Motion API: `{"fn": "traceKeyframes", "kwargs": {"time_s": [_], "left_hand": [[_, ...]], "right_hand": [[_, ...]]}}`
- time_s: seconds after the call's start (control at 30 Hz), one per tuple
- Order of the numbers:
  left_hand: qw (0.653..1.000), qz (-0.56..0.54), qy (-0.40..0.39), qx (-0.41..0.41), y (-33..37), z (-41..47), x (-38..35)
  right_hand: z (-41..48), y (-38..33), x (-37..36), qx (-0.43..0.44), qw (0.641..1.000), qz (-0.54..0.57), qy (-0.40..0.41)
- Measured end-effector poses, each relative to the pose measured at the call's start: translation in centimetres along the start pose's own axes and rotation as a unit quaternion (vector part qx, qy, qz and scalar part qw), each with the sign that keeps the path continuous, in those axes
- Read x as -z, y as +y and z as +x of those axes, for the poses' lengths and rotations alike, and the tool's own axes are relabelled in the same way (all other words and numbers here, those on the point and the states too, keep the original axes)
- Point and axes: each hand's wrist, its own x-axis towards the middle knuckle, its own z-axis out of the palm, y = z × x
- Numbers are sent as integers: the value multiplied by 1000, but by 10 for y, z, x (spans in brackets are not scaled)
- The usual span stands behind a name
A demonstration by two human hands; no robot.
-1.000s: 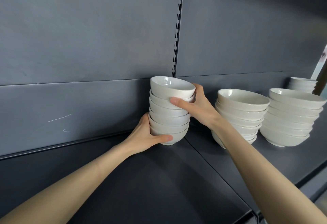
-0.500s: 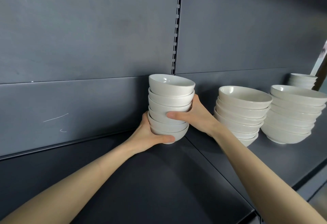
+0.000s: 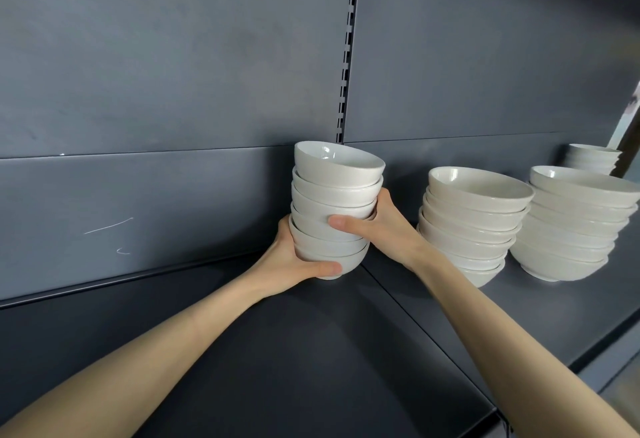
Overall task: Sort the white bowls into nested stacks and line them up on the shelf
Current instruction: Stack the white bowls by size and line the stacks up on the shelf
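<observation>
Small bowl stack (image 3: 334, 195) | being clasped low by left hand (image 3: 294, 262), midway by right hand (image 3: 379, 226), both curled round it, likely for steadiness | being positioned on shelf (image 3: 311, 351), left of wider stacks (image 3: 478, 219).

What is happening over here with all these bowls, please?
A person grips a nested stack of small white bowls with both hands: left hand near its base, right hand at mid-height. Whether it rests on the dark shelf is unclear. To its right stand a wider-bowl stack, a second wide stack and a small far stack behind.
</observation>
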Motion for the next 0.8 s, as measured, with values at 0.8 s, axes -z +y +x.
{"fn": "traceKeyframes", "kwargs": {"time_s": [0.8], "left_hand": [[979, 6, 205, 12, 62, -91, -44]], "right_hand": [[-61, -45, 31, 117, 985, 85, -91]]}}
